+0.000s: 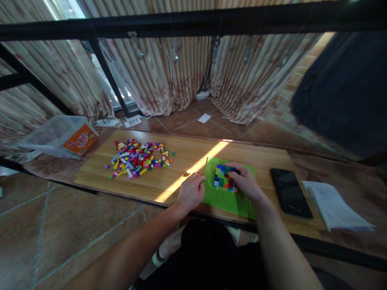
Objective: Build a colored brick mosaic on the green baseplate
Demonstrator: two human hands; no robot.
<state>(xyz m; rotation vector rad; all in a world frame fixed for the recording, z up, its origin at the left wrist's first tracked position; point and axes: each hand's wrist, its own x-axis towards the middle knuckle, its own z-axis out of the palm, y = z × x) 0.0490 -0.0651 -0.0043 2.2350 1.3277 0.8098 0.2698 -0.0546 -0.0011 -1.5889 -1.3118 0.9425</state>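
Interlocking bricks [221, 178] seat best pressed squarely; right hand [246, 182] on them, left hand [191, 192] beside the green baseplate [226, 203], I can't tell either grip.

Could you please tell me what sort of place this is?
It is probably a room in a home, though I cannot be sure: long striped curtains reach down to a tiled floor, and colourful toy bricks lie on a wooden tabletop.

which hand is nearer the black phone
Right: the right hand is at the bricks on the green baseplate, left of the phone; the left hand is at the baseplate's left edge, farther away.
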